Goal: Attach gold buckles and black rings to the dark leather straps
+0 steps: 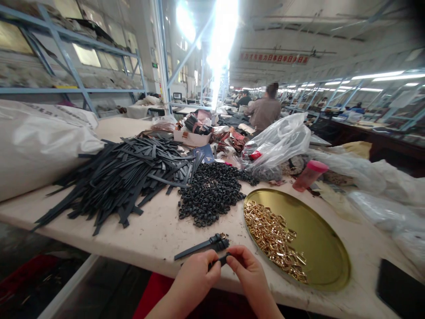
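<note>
Both hands meet at the table's front edge over one dark strap (223, 259). My left hand (198, 274) is closed around its length, and most of the strap is hidden in the palm. The fingertips of my right hand (245, 266) pinch the strap's right end; whether a loop or buckle sits there is hidden. Just beyond the fingers lie a few straps fitted with loops (202, 246). Farther back is a heap of small black loops (212, 195). To the right, a gold tray (318, 248) holds a pile of gold buckles (275, 235).
A big pile of loose black straps (133, 170) covers the table's left side, beside a white sack (43, 146). Behind are a clear plastic bag (279, 141) and a pink-lidded jar (308, 176). A dark phone-like slab (400, 288) lies at right. A person (265, 108) stands farther off.
</note>
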Demonstrator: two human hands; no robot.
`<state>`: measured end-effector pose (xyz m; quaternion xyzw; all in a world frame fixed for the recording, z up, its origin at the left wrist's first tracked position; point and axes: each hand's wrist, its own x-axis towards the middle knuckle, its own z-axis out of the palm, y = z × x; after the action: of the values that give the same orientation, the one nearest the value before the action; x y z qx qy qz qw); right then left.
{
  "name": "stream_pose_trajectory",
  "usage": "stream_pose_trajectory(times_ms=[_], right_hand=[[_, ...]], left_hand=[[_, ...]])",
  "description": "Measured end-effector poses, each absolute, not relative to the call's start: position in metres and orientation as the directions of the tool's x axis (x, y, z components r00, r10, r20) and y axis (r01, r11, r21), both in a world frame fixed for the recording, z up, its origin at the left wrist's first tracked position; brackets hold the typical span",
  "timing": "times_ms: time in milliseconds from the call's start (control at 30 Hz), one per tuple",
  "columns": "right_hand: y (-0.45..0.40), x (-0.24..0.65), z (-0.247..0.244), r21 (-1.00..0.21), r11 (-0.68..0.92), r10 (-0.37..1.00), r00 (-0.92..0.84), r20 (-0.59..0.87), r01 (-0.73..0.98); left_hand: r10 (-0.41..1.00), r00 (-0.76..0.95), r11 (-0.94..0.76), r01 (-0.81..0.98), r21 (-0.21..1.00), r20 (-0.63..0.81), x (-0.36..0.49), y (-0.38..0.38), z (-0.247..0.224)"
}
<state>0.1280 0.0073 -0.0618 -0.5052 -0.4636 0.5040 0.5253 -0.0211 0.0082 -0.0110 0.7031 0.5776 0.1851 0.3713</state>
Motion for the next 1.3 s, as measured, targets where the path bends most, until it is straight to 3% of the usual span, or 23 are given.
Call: stream_pose_trajectory(times_ms=[133,200,333,400,600,967,1167,1300], right_hand=[[0.007,0.131,-0.056,-0.994,0.070,0.997,0.016,0.072,0.083],[0.008,0.131,-0.054,-0.999,0.010,1.000,0.016,0.011,0.035],[0.010,0.128,-0.055,-0.943,-0.231,0.972,-0.017,-0.234,-0.238],[0.008,0.126,-0.056,-0.910,-0.263,0.962,-0.021,-0.271,-0.320],[0.009,0.120,-0.053,-0.949,-0.258,0.965,0.002,-0.263,-0.181],[0.017,0.111,-0.057,-0.914,-0.299,0.951,-0.009,-0.309,-0.275],[0.012,0.112,-0.055,-0.835,-0.327,0.942,-0.076,-0.328,-0.442],[0.007,0.111,-0.053,-0.766,-0.459,0.888,-0.257,-0.381,-0.451]], left_hand=[[0.948,0.284,-0.089,0.674,0.733,-0.146,-0.022,0.005,-0.013],[0.955,0.263,-0.065,0.632,0.772,-0.135,-0.018,0.003,-0.014],[0.969,0.208,-0.003,0.556,0.831,-0.136,-0.010,0.001,-0.015],[0.970,0.199,0.007,0.541,0.841,-0.136,-0.009,0.001,-0.018],[0.970,0.192,0.021,0.541,0.841,-0.149,-0.009,0.007,-0.031],[0.958,0.224,0.132,0.210,0.969,-0.179,-0.020,0.018,-0.028],[0.947,0.183,0.200,0.305,0.931,-0.263,-0.026,0.020,-0.032],[0.950,0.176,0.170,0.395,0.903,-0.256,-0.028,0.015,-0.024]])
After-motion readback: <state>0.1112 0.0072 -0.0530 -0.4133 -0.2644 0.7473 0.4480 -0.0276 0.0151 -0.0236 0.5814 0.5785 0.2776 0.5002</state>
